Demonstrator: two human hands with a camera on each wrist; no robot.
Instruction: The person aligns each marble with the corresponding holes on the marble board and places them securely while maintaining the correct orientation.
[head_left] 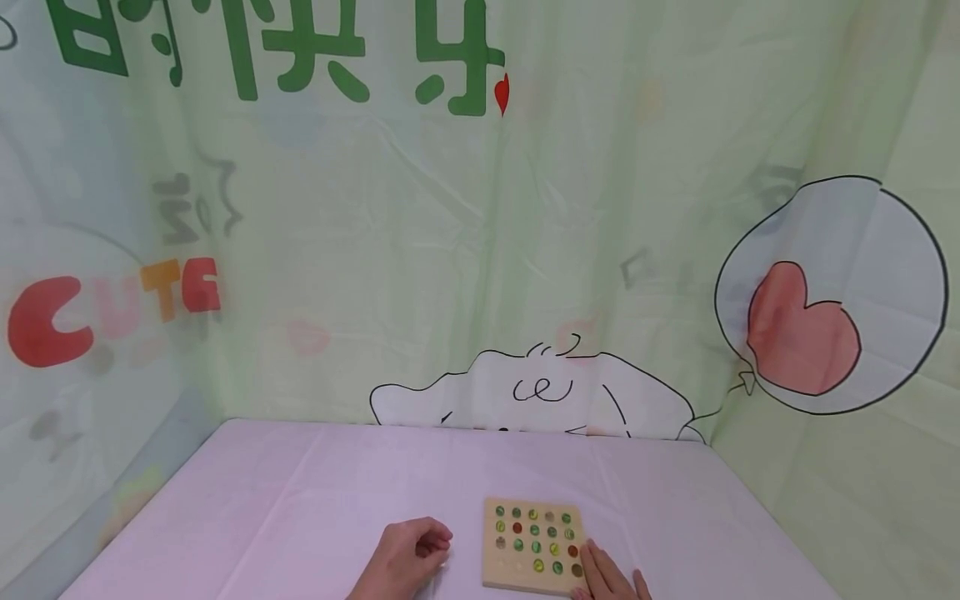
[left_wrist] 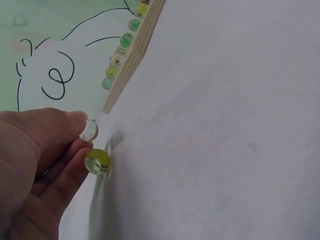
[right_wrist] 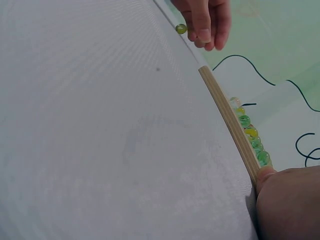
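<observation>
My left hand [head_left: 405, 557] is above the cloth, to the left of a square wooden marble board [head_left: 510, 577]. Between its thumb and a finger it pinches a clear marble [left_wrist: 90, 130]. A yellow-green marble [left_wrist: 97, 161] sits lower, against its other fingers. At the board's near right corner, my right hand [head_left: 609, 575] rests with mostly straight fingers touching the edge. Green, yellow, dark red and clear marbles [head_left: 536, 547] fill most of the board's hollows. Two hollows at the near left hold no marble.
A pale pinkish cloth [head_left: 300, 500] covers the table. Printed curtains [head_left: 450, 250] hang behind it and on both sides, with a cartoon animal and a heart balloon [head_left: 825, 300] drawn on them.
</observation>
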